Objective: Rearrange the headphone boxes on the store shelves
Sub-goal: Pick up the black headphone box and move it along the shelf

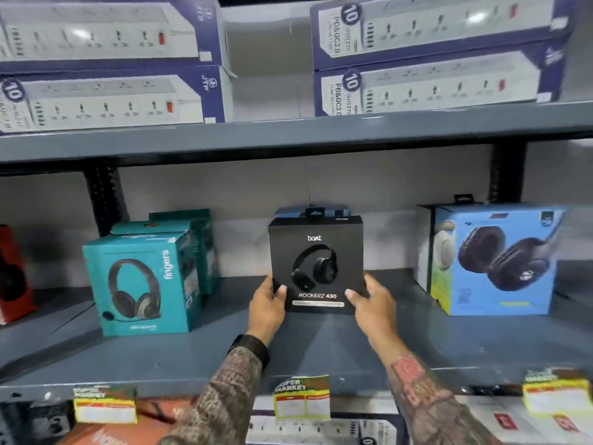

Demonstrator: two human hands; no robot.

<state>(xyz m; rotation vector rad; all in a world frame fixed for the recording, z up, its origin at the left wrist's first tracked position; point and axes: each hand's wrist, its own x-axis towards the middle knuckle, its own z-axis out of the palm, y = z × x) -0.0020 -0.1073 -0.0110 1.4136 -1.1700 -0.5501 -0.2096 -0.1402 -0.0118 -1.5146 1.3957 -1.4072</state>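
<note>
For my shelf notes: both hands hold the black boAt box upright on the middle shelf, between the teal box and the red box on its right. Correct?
Not quite. In the head view, the left hand and right hand hold the black boAt box upright, but the box on its right is the blue box, not red.

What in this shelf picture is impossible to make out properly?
- Head view: what stands behind the black box is hidden by it; only a blue top edge shows.
- Red box: cut off by the left edge.
- Price tags: print blurred, prices unreadable.
- Whether the black box rests on the shelf or is lifted: unclear; the left hand and right hand cover its lower corners.
- Blue box: brand lettering too blurred.
</note>
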